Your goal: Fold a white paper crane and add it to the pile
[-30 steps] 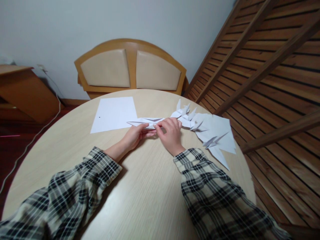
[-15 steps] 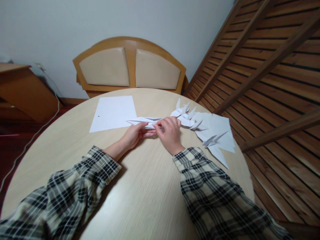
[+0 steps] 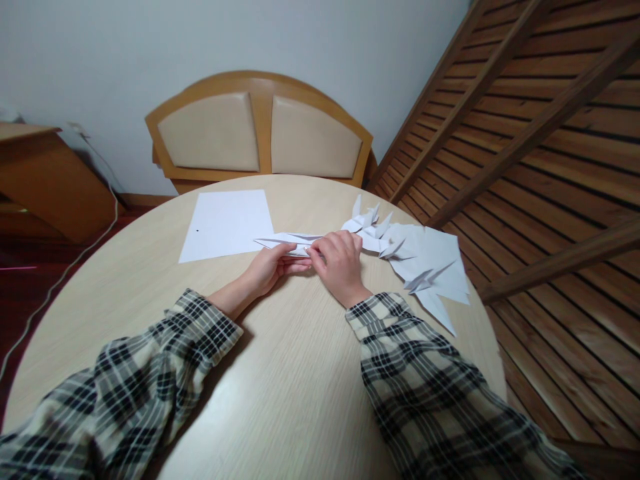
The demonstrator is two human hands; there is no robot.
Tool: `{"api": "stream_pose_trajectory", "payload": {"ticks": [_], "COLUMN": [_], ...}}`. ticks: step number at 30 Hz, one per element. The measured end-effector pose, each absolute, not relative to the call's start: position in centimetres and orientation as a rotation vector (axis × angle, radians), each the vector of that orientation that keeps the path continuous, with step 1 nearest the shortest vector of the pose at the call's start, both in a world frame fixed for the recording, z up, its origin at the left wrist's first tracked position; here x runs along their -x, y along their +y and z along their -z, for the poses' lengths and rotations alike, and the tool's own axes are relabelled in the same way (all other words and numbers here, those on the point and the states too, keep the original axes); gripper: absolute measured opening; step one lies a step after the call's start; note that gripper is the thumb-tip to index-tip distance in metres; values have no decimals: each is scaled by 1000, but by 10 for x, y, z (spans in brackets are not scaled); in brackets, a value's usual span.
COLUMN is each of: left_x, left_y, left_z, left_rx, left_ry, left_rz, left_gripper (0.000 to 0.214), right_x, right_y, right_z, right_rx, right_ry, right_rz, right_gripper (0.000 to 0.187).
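Note:
Between my hands, near the middle of the table, is a long, narrow piece of folded white paper (image 3: pixel 285 238) with a pointed left end. My left hand (image 3: pixel 270 269) grips its near edge, thumb on top and fingers beneath. My right hand (image 3: pixel 340 263) is closed on the right part, thumb and fingertips pinching it and covering that end. Just right of my right hand lie several folded white paper cranes (image 3: pixel 393 250) with raised points. A flat white sheet of paper (image 3: pixel 227 223) with a small dark dot lies to the left, close to the pointed tip.
The round pale wooden table (image 3: pixel 280 373) carries everything. White paper sheets (image 3: pixel 437 263) lie under and beside the cranes at the right edge. A padded wooden headboard (image 3: pixel 260 127) stands behind, a slatted wooden screen (image 3: pixel 550 167) on the right. A cable (image 3: pixel 65 273) runs along the floor at left.
Almost nothing differs. Both hands keep their hold on the folded paper, and my right fingers have shifted very slightly. The view has moved a touch.

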State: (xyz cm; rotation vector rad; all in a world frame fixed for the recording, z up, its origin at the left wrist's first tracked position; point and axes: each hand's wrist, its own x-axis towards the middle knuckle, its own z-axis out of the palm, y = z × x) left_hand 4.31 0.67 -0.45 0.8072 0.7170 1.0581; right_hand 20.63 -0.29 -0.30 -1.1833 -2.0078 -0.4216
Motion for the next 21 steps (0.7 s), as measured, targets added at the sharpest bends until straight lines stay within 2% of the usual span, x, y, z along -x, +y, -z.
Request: {"api": "stream_pose_trajectory", "payload": {"ticks": [8,21], "left_x": [-43,-43], "left_y": [7,5], "left_z": [13,12], "left_rx": [-967,-904], "left_ry": [580,648], "left_rz": [-1077,-1067], "left_gripper": [20,17], "right_x": [-207,-208], "right_y": [-3,0], "right_z": [2,6], "right_rx": [1218,1250], "right_ry": [-1985,-1908], "right_rz": [403,288], "right_gripper": [16,16]}}
